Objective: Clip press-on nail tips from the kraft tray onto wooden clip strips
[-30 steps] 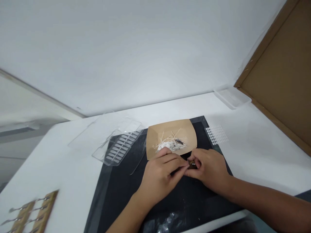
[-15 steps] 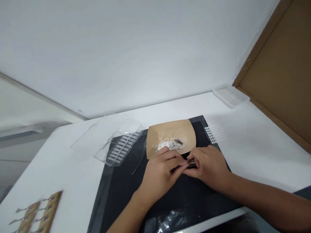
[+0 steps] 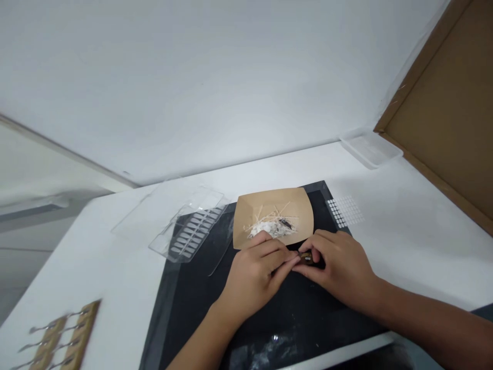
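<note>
- A small glossy brown piece is being held between the two hands, above the black mat and just in front of the kraft paper tray.
- By the right hand, the right end of this piece is being gripped; the fingers are being curled around it, with only a narrow opening, as wide as the piece.
- By the left hand, the left end is being pinched; the fingertips are being pressed nearly together, and the exact contact is being hidden.
- From this pose, a fine two-handed handling step seems to be in hand; whether something is being pressed, peeled or turned cannot be told.
- For the next move, a steady right grip and a light, precise left pinch are probably being called for, because little surface is being offered to the fingers.
- White scraps and thin sticks are being contained in the tray.
- On the white bench, a sheet of white tabs is being left untouched.
</note>
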`<action>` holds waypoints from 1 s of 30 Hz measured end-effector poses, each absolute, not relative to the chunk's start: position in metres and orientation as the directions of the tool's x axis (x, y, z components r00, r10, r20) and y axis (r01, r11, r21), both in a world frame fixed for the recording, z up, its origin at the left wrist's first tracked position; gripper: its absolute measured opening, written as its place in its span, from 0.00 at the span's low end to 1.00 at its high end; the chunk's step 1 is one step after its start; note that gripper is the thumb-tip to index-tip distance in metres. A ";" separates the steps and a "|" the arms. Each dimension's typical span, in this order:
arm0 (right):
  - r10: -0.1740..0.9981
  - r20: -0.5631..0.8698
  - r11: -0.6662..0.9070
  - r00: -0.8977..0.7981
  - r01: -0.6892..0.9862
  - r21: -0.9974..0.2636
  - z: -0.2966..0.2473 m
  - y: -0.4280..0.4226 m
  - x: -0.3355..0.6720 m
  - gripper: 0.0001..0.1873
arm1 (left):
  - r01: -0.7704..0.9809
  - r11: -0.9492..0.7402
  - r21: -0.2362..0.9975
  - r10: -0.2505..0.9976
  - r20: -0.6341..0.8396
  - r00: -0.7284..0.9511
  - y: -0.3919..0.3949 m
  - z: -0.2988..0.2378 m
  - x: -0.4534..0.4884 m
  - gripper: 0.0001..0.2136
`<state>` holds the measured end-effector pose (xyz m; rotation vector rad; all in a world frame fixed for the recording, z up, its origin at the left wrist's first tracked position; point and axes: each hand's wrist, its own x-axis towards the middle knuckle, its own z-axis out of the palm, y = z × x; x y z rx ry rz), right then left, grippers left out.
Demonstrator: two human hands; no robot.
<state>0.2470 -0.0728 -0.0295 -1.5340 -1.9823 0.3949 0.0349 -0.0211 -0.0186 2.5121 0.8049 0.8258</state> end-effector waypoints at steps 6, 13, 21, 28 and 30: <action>0.962 0.213 0.264 -0.169 0.773 -0.577 -0.028 -0.075 0.247 0.12 | 0.381 -0.775 0.504 0.613 0.454 0.646 -0.019 -0.020 0.032 0.03; 0.966 0.203 0.250 -0.159 0.772 -0.585 -0.028 -0.075 0.246 0.11 | 0.346 -0.769 0.537 0.610 0.456 0.648 -0.017 -0.019 0.030 0.04; 0.971 0.177 0.234 -0.159 0.773 -0.589 -0.030 -0.074 0.245 0.09 | 0.351 -0.797 0.491 0.568 0.413 0.712 -0.019 -0.016 0.029 0.03; 0.977 0.149 0.213 -0.152 0.749 -0.627 -0.028 -0.075 0.245 0.07 | 0.386 -0.779 0.495 0.588 0.359 0.725 -0.021 -0.016 0.033 0.05; 0.978 0.149 0.210 -0.148 0.749 -0.628 -0.030 -0.075 0.245 0.08 | 0.389 -0.772 0.503 0.591 0.343 0.730 -0.021 -0.016 0.033 0.06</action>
